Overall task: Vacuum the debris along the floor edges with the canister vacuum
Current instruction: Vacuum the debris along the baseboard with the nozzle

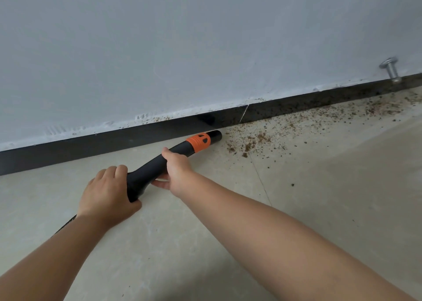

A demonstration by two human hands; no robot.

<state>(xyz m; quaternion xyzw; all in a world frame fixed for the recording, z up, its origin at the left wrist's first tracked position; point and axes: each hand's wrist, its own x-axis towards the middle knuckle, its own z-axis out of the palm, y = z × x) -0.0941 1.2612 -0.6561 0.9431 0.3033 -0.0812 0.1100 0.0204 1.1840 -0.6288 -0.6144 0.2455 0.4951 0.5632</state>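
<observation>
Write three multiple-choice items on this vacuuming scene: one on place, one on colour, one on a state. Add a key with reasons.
1. Where does most of the debris lie relative to the nozzle tip?
A. To its right, along the baseboard
B. Behind the hands
C. On the wall

2. What colour is the collar near the nozzle tip?
A. Blue
B. Orange
C. White

3. How is the vacuum nozzle held?
A. By the left hand alone
B. By the right hand alone
C. By both hands

Key: 1 A, the brown crumbs spread rightward on the floor beside the black baseboard. 2 B, an orange band sits behind the black tip. 3 C, the left hand holds the rear end and the right hand has its grip on the middle.
</observation>
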